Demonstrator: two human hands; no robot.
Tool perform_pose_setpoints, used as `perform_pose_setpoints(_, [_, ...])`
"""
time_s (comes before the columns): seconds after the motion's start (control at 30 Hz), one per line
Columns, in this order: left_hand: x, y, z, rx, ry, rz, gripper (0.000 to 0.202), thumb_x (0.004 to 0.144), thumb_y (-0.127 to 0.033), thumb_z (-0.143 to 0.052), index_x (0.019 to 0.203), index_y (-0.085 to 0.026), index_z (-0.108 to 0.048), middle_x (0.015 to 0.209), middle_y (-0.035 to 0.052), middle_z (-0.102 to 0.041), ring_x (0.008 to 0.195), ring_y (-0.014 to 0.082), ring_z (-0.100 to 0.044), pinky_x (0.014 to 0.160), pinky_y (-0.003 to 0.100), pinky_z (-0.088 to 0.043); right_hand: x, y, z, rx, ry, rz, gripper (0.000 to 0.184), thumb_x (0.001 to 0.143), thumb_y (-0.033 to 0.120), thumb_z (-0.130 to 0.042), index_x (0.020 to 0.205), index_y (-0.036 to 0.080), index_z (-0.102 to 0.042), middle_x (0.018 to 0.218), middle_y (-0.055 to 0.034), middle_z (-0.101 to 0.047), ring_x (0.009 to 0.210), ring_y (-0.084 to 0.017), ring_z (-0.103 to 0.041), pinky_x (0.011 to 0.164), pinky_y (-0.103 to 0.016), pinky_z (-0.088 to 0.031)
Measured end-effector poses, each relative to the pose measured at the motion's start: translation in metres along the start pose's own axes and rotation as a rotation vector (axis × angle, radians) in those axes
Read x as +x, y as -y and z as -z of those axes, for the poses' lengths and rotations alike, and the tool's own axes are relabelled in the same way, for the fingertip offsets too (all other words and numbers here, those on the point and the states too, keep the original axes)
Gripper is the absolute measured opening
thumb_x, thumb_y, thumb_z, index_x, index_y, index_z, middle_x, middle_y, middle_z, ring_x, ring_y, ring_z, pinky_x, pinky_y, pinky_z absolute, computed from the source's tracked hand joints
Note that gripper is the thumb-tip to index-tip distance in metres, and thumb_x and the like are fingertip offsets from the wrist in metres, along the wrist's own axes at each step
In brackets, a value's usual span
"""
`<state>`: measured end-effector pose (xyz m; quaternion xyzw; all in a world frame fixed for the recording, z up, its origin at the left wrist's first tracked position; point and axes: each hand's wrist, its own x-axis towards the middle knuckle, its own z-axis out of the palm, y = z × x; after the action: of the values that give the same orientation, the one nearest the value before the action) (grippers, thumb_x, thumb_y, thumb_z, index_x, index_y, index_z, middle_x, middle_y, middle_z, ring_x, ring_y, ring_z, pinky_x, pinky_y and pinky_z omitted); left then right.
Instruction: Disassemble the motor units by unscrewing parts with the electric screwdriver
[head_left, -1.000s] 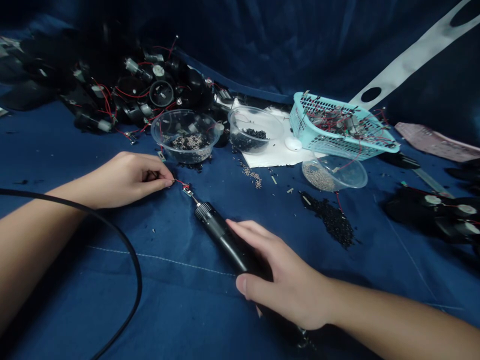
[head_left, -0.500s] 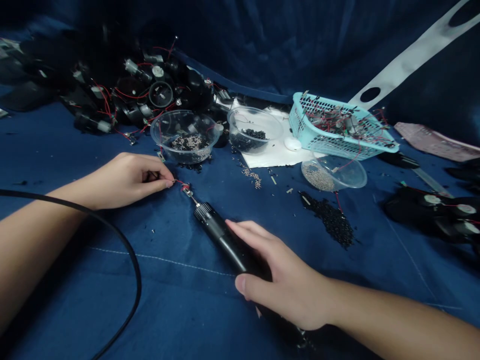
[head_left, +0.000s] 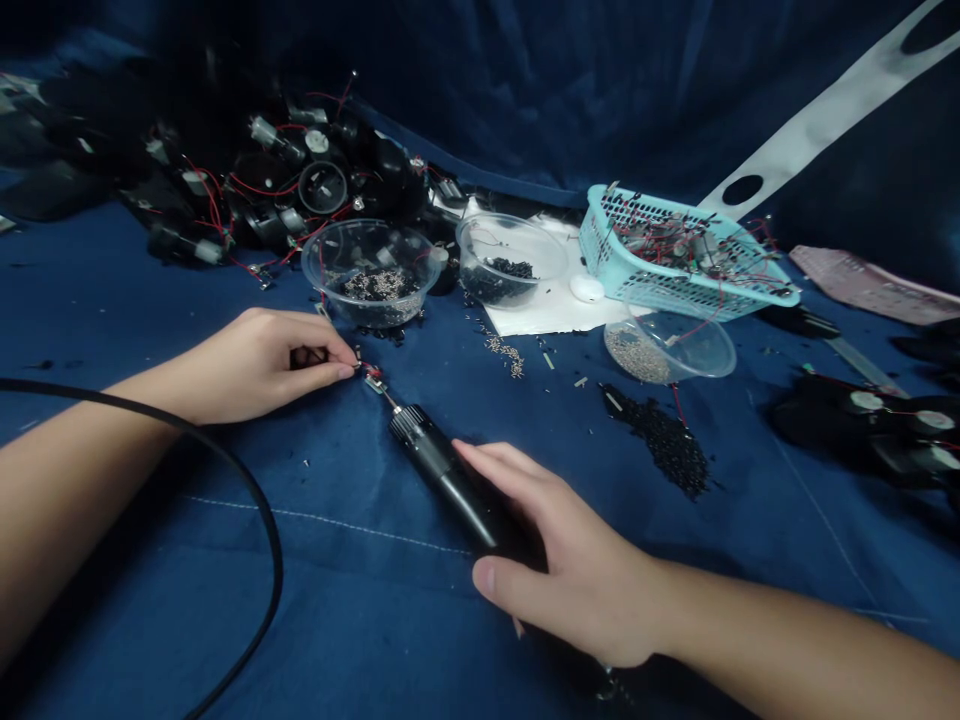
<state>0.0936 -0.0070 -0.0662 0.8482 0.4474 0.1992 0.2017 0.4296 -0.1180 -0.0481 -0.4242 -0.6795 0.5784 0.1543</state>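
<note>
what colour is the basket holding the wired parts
The basket is light turquoise, clearest in the head view.

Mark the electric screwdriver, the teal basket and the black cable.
electric screwdriver [head_left: 431,455], head view, black barrel near the tip.
teal basket [head_left: 660,292], head view, front wall.
black cable [head_left: 274,540], head view, its bend.

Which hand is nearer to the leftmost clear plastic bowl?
Left. The left hand pinches a small red-wired part just in front of the bowl, not touching it. The right hand holds the black power tool, farther toward the camera.
</note>
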Motion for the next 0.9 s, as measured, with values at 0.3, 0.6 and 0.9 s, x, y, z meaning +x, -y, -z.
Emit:
perform_pose_setpoints(0.3, [0.0006, -0.0053, -0.002, -0.002, -0.003, -0.071, 0.03, 0.096, -0.052, -0.065, 0.098, -0.029, -0.083, 0.096, 0.0006, -0.082, 0.082, 0.0177, -0.076, 0.077, 0.03, -0.059, 0.0007, 0.0011, 0.0, 0.011, -0.014, -0.002, 0.08, 0.086, 0.031, -0.075, 0.162, 0.031, -0.048, 0.147, -0.0094, -0.053, 0.132, -0.027, -0.059, 0.111, -0.05, -0.059])
perform_pose_setpoints(0.6, [0.0014, -0.0062, -0.0023, 0.001, 0.007, -0.07, 0.028, 0.096, -0.051, -0.065, 0.101, -0.03, -0.083, 0.099, 0.0006, -0.083, 0.086, 0.0187, -0.077, 0.078, 0.03, -0.059, 0.0013, 0.0001, 0.0023, -0.021, 0.013, 0.018, 0.079, 0.087, 0.032, -0.075, 0.161, 0.029, -0.048, 0.148, -0.01, -0.053, 0.134, -0.028, -0.058, 0.123, -0.057, -0.05])
perform_pose_setpoints(0.9, [-0.0015, -0.0057, -0.0005, 0.08, -0.077, -0.088, 0.027, 0.092, -0.053, -0.069, 0.089, -0.028, -0.081, 0.079, -0.001, -0.077, 0.067, 0.0156, -0.067, 0.062, 0.028, -0.05, 0.0012, 0.003, 0.002, -0.013, 0.012, -0.006, 0.079, 0.087, 0.028, -0.074, 0.161, 0.03, -0.048, 0.148, -0.01, -0.052, 0.13, -0.027, -0.06, 0.106, -0.047, -0.062])
